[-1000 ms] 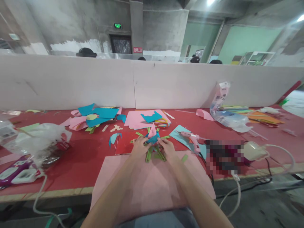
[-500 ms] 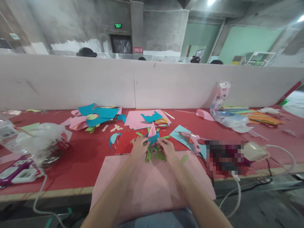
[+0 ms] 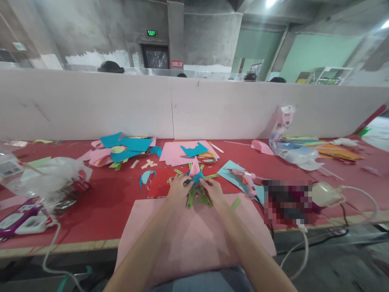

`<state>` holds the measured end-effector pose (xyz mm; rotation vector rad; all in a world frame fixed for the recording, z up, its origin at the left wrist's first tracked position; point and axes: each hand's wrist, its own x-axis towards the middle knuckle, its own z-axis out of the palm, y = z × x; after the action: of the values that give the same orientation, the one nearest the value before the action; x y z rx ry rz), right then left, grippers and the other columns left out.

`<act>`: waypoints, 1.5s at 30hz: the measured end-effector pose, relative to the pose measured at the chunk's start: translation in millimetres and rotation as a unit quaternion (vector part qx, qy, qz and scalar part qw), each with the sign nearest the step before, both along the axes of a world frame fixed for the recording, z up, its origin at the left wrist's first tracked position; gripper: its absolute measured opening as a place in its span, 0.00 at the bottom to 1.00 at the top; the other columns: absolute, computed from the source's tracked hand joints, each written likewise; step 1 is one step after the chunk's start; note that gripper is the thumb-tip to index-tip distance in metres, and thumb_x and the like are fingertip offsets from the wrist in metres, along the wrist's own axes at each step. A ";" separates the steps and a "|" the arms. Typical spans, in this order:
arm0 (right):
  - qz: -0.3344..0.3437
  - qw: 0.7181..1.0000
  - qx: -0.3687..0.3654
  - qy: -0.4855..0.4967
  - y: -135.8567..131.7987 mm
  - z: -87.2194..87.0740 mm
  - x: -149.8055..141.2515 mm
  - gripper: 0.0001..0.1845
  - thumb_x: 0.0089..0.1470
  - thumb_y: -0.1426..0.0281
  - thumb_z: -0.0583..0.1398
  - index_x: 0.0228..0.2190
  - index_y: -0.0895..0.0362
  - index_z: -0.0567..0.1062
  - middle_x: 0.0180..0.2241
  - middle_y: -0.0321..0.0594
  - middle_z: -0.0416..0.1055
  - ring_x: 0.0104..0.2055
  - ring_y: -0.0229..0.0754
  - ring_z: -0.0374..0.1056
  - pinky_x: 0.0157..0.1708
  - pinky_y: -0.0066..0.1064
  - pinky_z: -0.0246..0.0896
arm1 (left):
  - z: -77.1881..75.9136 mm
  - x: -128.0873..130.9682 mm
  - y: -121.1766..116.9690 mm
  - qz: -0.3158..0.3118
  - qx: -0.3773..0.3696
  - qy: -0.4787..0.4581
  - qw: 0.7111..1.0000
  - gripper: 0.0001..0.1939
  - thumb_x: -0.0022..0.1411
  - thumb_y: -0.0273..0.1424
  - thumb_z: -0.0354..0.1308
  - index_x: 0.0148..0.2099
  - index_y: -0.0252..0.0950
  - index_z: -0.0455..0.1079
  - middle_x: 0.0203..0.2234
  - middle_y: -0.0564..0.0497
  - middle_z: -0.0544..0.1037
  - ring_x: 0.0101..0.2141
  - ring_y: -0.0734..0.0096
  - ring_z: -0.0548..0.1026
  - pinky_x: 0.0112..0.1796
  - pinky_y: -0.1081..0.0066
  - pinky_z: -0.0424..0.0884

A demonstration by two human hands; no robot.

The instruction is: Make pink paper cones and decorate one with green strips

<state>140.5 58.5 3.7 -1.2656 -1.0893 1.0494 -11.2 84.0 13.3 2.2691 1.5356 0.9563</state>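
Observation:
Both hands meet over a small paper craft with a pink paper cone (image 3: 195, 167) rising at its far side. A blue paper piece (image 3: 197, 177) at the cone's base is pinched from the left by my left hand (image 3: 180, 186) and from the right by my right hand (image 3: 213, 189). Green paper strips (image 3: 191, 198) spread out around it like rays. Some of the craft is hidden behind my fingers. Beneath lies a red sheet (image 3: 159, 184), and a large pink sheet (image 3: 194, 235) covers the table's near edge.
On the right, a pink glue gun (image 3: 247, 180) rests on light blue paper (image 3: 226, 172). Yellow-handled scissors (image 3: 207, 156) and pink sheets (image 3: 170, 152) lie beyond the craft. Blue paper scraps (image 3: 130, 146) and a plastic bag (image 3: 54, 178) are left. A white partition (image 3: 121, 105) stands behind.
My fingers have shifted slightly on the blue paper, and its angle differs a little. Everything else stays where it was.

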 end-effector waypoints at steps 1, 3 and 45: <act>-0.002 1.000 -0.001 -0.001 -0.2 0.5 0.1 0.18 0.38 0.55 0.62 0.20 0.57 0.71 0.15 0.30 0.61 0.15 0.31 0.54 0.16 0.25 0.49 | 0.1 0.0 -0.2 -0.001 0.001 0.000 1.000 0.06 0.56 0.34 0.54 0.32 0.40 0.71 0.33 0.54 0.76 0.40 0.67 0.68 0.40 0.65 0.54; -0.003 1.000 0.000 0.002 -0.2 0.7 0.2 0.18 0.37 0.54 0.62 0.19 0.57 0.71 0.15 0.30 0.61 0.15 0.31 0.54 0.16 0.26 0.49 | -0.4 0.1 -0.4 -0.004 0.003 0.003 1.000 0.06 0.56 0.33 0.53 0.32 0.40 0.71 0.34 0.54 0.75 0.41 0.67 0.68 0.40 0.65 0.54; -0.076 0.882 0.235 -0.401 -3.8 -10.1 -5.0 0.12 0.56 0.65 0.51 0.30 0.54 0.73 0.34 0.40 0.65 0.36 0.39 0.64 0.36 0.28 0.59 | -9.7 -1.5 3.7 0.008 -0.026 -0.007 1.000 0.31 0.51 0.37 0.58 0.57 0.41 0.55 0.53 0.47 0.65 0.53 0.61 0.62 0.51 0.61 0.53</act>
<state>135.6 54.7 -6.3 -1.3658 -1.6990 0.0661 -12.7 87.7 3.6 2.2130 1.5571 0.9229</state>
